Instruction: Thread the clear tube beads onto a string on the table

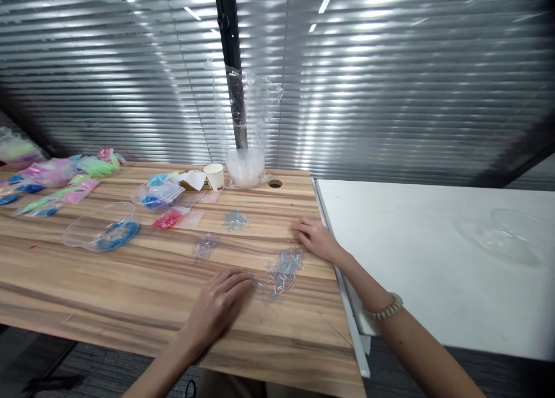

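On the wooden table [143,294] lies a loose pile of mixed blue and purple tube-shaped pieces [284,271]. My left hand [219,305] rests palm down at the pile's left edge, fingers together near a few stray pieces; its fingertips are too small to show whether they pinch any. Beyond the pile, my right hand [316,236] touches the table near its right edge with curled fingers, and what they hold, if anything, cannot be made out. A small purple pile [205,248] and a small pale blue pile [235,219] sit apart, left of the mixed one.
Farther left are a clear tray with blue pieces [117,235], a red bag [168,218], a paper cup [214,177] and many colourful bags [54,171]. A white container in plastic [245,167] stands at the back. A white table [411,259] adjoins on the right.
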A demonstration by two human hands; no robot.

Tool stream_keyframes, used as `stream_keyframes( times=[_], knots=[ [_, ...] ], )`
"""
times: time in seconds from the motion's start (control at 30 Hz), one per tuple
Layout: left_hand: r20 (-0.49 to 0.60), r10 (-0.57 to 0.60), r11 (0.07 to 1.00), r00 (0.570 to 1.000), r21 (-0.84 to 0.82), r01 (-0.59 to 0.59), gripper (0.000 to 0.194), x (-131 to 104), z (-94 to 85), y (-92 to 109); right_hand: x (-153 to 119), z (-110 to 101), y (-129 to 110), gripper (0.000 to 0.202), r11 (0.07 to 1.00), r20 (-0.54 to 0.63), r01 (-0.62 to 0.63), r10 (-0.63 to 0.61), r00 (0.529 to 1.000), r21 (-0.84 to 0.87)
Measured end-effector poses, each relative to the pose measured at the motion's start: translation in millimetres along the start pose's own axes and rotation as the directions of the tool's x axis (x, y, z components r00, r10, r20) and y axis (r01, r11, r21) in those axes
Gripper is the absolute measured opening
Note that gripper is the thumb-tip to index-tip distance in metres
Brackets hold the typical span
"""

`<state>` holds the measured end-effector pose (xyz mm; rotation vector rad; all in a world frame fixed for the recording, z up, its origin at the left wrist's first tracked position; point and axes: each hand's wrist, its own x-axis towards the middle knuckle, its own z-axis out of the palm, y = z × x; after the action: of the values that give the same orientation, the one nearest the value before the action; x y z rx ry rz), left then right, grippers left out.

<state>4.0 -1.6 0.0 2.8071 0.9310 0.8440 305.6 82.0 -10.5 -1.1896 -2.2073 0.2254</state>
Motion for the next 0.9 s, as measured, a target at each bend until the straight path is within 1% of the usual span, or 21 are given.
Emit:
stream_keyframes(
  times=[0.07,0.17,0.47,0.7,0.83,0.9],
  knots=[
    [-0.041,-0.023,1.0,0.999,0.019,0.024,0.021,0.8,0.3,-0.1,-0.1,0.2,-0.4,0.025,1.0,-0.001,0.01,-0.01,1.0,-0.002],
    [-0.061,-0.021,1.0,0.998,0.02,0.023,0.02,1.8,0.9,-0.2,-1.3,1.5,0.8,0.026,1.0,-0.022,0.028,-0.029,0.999,-0.01],
    [-0.046,0.006,1.0,0.999,-0.011,-0.006,0.026,0.0,-3.2,9.1,-7.3,2.7,1.6,0.028,0.998,-0.073,0.055,-0.055,0.996,-0.01],
    [-0.039,0.04,0.999,0.998,-0.028,-0.041,0.027,-4.5,-5.9,10.1,-11.8,1.3,-1.9,0.028,0.999,-0.112,0.038,-0.04,0.993,-0.018],
    [-0.056,0.051,0.998,0.997,-0.02,-0.052,0.027,-1.3,-7.9,11.7,-13.7,-1.4,-2.9,0.026,0.999,-0.157,0.032,-0.037,0.987,-0.034],
    [-0.092,0.019,1.0,0.996,0.013,-0.018,0.028,0.8,-9.5,12.2,-13.7,-2.5,-2.7,0.026,0.999,-0.172,0.028,-0.035,0.984,-0.043]
  ],
)
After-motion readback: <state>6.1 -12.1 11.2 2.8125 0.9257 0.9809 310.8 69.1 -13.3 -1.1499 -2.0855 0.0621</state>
